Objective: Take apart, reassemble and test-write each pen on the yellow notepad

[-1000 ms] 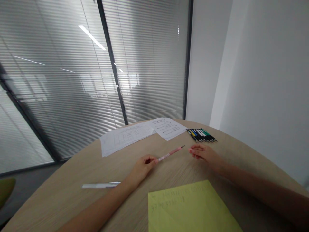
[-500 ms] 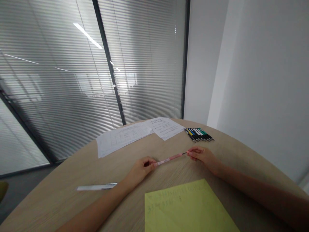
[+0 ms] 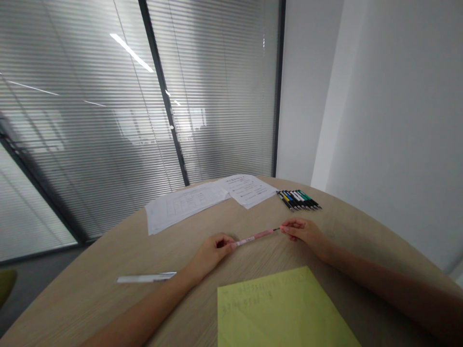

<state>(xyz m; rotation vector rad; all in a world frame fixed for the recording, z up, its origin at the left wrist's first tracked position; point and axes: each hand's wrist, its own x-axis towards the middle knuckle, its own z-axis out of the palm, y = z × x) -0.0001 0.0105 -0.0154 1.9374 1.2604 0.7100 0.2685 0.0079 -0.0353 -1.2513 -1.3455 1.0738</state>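
Holding pink pen (image 3: 255,237) in left grip (image 3: 210,253), pinching dark tip (image 3: 277,229) in right grip (image 3: 303,230); bridging both lengthwise, slanting rightward, away

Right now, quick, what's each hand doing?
Left hand: closed, holding the pink pen by one end.
Right hand: closed, fingertips at the pen's dark tip.
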